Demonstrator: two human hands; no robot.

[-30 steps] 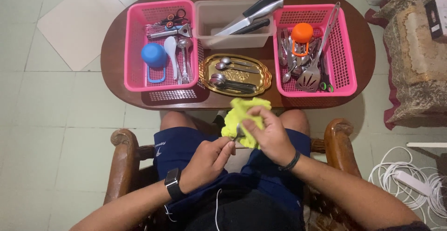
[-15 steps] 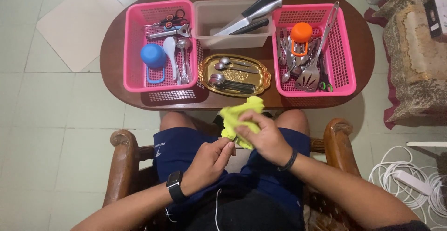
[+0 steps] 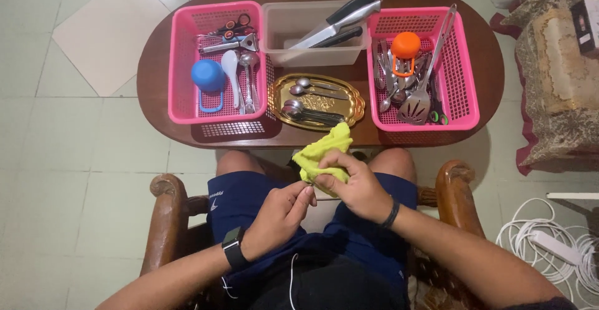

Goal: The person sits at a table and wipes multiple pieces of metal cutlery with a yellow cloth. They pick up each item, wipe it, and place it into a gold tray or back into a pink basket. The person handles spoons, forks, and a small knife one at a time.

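Over my lap, my right hand point(image 3: 352, 185) is closed around a bunched yellow-green cloth point(image 3: 324, 154), which wraps one end of a small metal utensil. My left hand point(image 3: 281, 213) pinches the other end of that utensil between thumb and fingers; most of it is hidden by the cloth and my fingers. A smartwatch sits on my left wrist, a dark band on my right.
An oval wooden table point(image 3: 156, 54) stands before my knees. It holds a left pink basket point(image 3: 181, 54) with utensils, a clear bin point(image 3: 281, 26) with knives, a gold tray point(image 3: 355, 101) with spoons, and a right pink basket point(image 3: 465, 79) with cutlery. White cables point(image 3: 549, 235) lie on the floor at right.
My right hand has worked the cloth down and tighter around the utensil, so the cloth looks more bunched. My left hand has barely moved.
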